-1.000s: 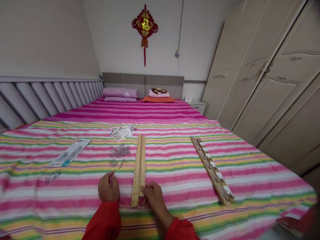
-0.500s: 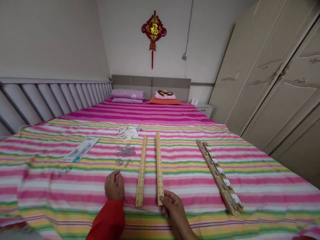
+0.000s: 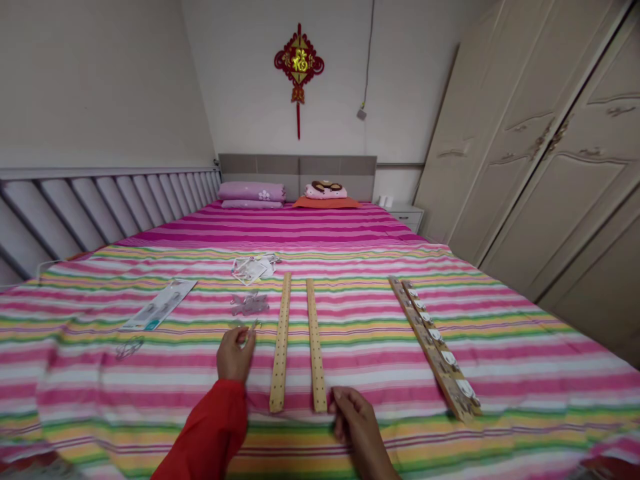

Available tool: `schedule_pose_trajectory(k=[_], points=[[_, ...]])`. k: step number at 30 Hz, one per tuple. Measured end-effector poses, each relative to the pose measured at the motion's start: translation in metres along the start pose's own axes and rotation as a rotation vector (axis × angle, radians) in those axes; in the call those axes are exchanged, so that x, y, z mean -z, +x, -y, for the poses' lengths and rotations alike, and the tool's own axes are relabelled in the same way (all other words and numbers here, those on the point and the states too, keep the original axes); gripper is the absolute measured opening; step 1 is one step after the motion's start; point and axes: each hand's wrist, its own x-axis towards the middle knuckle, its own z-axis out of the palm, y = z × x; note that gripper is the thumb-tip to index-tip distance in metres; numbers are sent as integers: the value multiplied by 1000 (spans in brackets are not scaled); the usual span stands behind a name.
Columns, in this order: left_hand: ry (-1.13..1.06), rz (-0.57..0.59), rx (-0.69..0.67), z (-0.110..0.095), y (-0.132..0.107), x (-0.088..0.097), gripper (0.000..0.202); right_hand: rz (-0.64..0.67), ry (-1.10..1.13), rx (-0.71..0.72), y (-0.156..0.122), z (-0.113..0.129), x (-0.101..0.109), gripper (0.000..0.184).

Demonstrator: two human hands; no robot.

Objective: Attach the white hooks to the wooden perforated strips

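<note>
Two pale wooden strips with rows of small holes, a left strip (image 3: 281,347) and a right strip (image 3: 315,347), lie apart and roughly parallel on the striped sheet. My left hand (image 3: 234,357), in a red sleeve, reaches over small parts left of them. Its thumb and forefinger curl closely together beside a small thin metal piece (image 3: 254,327); what lies between the tips is too small to make out. My right hand (image 3: 356,423) is just right of the right strip's near end, fingers loosely curled, with nothing visible in it. Grey metal pieces (image 3: 250,303) lie beyond my left hand.
To the right lie wooden strips with white-and-metal fittings (image 3: 435,347). A clear blister pack (image 3: 160,305) and a thin wire bundle (image 3: 130,347) are at left. White packets (image 3: 255,268) sit farther back. Pillows (image 3: 253,193) lie by the headboard; a railing (image 3: 115,210) runs along the left.
My left hand has moved forward to the small parts. My right hand has let go of the right strip, whose far end now sits nearer to me. The view has shifted slightly.
</note>
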Motion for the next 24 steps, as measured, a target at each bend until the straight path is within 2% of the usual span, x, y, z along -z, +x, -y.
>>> schedule_pose_trajectory(k=[4, 8, 10, 12, 17, 21, 24], points=[[54, 71, 9, -4, 9, -2, 26, -26, -34, 3, -3, 9, 4, 51], [-121, 41, 228, -13, 4, 5, 33, -42, -59, 34, -6, 16, 7, 54], [-265, 70, 326, -23, -1, 12, 40, -43, -65, 53, -7, 20, 7, 55], [-360, 154, 374, -35, -8, 22, 42, -40, -72, 69, -9, 26, 5, 54], [-424, 408, 396, -74, -27, 42, 41, 30, -88, 152, -15, 51, -8, 48], [-491, 649, 383, -104, -44, 45, 37, 60, -75, 171, -22, 68, -21, 44], [-496, 776, 385, -122, -59, 40, 36, 88, -87, 169, -27, 68, -26, 45]])
